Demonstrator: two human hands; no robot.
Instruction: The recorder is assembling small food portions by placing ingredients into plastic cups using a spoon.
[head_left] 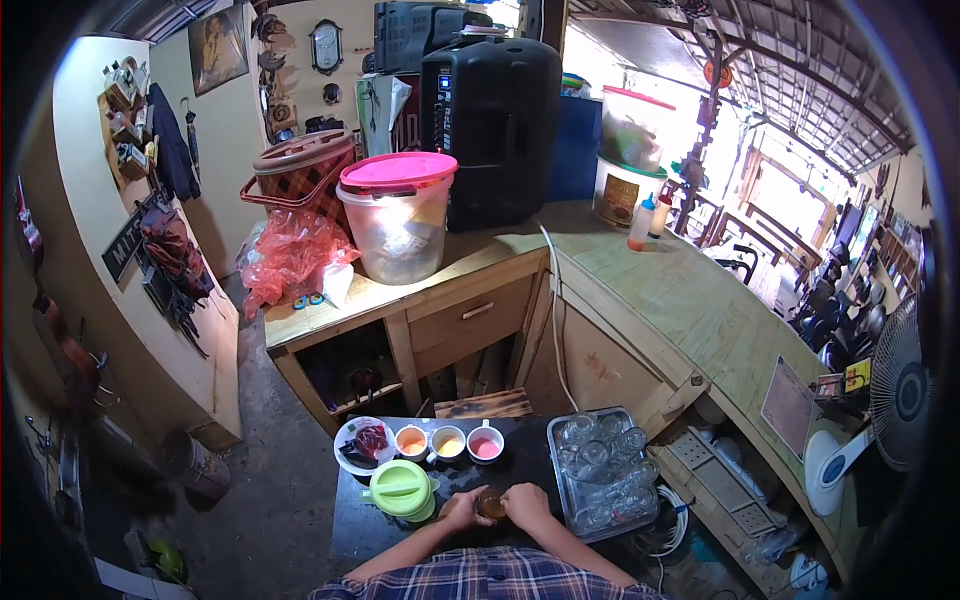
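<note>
Both my hands are low over the dark table [365,545], near my body. My left hand [463,511] is wrapped round a small amber-brown glass [491,502]. On the glass's other side, my right hand [527,505] curls its fingers against it. A light green lidded pitcher [402,486] stands just left of my hands. Beyond them, three white cups hold an orange [410,440], a yellow [448,444] and a pink [486,443] content. At the far left of the table, a white plate [345,457] carries a dark red bag [371,441].
To the right, a metal tray [558,500] holds several clear glass mugs [610,460]. Past the table runs a wooden counter [640,280] with a pink-lidded bucket [400,215], red plastic bags [295,255], a black speaker [500,130] and squeeze bottles [640,228]. A fan [900,375] stands right.
</note>
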